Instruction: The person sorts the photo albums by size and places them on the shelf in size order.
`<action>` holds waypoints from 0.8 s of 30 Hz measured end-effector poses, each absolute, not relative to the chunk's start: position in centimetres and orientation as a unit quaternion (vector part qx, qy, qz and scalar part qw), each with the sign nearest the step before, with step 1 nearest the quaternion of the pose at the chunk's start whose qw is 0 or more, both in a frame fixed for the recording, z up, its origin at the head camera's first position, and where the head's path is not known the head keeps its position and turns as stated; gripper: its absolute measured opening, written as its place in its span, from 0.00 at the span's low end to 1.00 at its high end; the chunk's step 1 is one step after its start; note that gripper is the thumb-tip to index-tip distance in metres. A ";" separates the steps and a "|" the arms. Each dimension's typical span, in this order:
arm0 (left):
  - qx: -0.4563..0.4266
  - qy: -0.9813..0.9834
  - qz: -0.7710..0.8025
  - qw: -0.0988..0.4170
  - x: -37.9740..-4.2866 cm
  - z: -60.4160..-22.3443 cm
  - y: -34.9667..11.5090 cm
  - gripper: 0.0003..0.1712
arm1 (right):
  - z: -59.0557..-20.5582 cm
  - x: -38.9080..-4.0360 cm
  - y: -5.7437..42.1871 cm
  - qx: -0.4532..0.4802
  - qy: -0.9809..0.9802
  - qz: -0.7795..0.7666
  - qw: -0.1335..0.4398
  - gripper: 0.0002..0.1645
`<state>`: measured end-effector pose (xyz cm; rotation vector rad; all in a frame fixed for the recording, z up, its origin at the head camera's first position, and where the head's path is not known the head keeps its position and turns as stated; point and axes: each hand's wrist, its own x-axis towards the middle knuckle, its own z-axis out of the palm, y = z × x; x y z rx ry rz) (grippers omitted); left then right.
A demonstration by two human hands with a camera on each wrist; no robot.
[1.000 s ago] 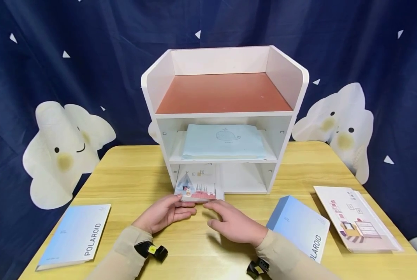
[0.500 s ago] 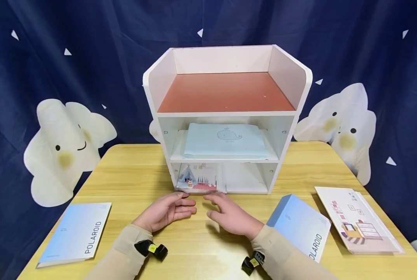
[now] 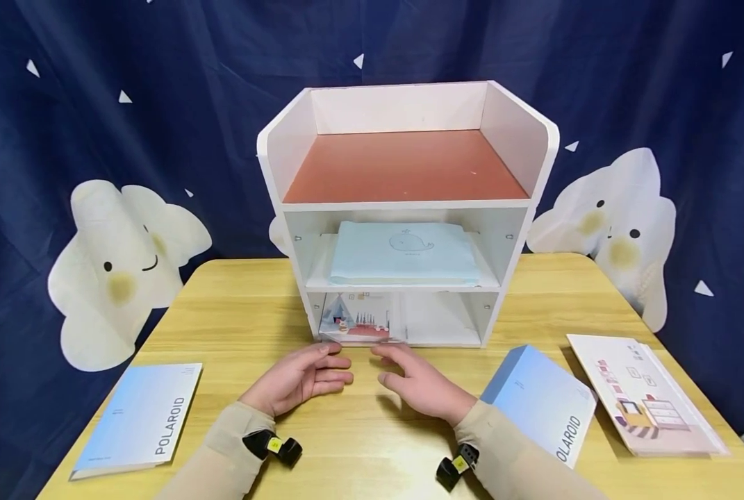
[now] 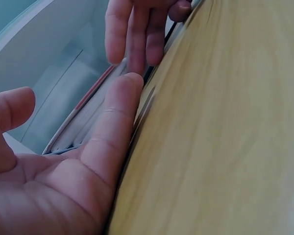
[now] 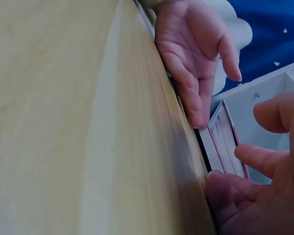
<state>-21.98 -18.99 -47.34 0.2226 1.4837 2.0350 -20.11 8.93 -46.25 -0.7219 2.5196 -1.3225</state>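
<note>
The left hand (image 3: pixel 299 380) and right hand (image 3: pixel 426 383) stand apart, fingers loose, gripping nothing, by the tent-print book (image 3: pixel 358 316). It jutted forward a second ago; now it lies within the white shelf's (image 3: pixel 399 115) bottom compartment (image 3: pixel 443 321), left side, so the push inward looks nearly done.

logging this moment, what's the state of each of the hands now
Left hand: open, holding nothing, by the tent-print book.
Right hand: open, holding nothing, by the same book.

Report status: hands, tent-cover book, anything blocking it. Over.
Left hand and right hand: gripping nothing. Tent-cover book: flat in the bottom compartment, left side. Directly before it: only the hands.
</note>
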 end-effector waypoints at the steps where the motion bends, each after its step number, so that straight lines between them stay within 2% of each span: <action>1: 0.084 0.573 0.759 0.298 -22.0 -47.3 -18.9 0.38 | -46.2 -20.1 9.1 -0.244 0.850 -0.454 0.105 0.29; 6: 0.096 0.713 0.652 0.238 -21.8 -45.9 -19.1 0.34 | -46.4 -20.0 9.5 -0.235 0.835 -0.483 0.118 0.28; 14: 0.186 0.947 0.252 0.069 -19.0 -41.1 -21.4 0.34 | -46.7 -19.7 9.6 -0.231 0.832 -0.490 0.121 0.28; 19: 0.180 0.977 0.106 -0.035 -18.7 -39.7 -25.2 0.31 | -46.6 -19.7 9.7 -0.230 0.833 -0.487 0.123 0.28; 21: 0.163 0.982 0.079 -0.054 -18.7 -39.5 -27.0 0.32 | -46.6 -19.7 9.8 -0.230 0.832 -0.489 0.124 0.28; 24: 0.134 0.988 0.063 -0.034 -18.7 -39.6 -30.0 0.36 | -46.6 -19.7 9.8 -0.233 0.831 -0.490 0.123 0.28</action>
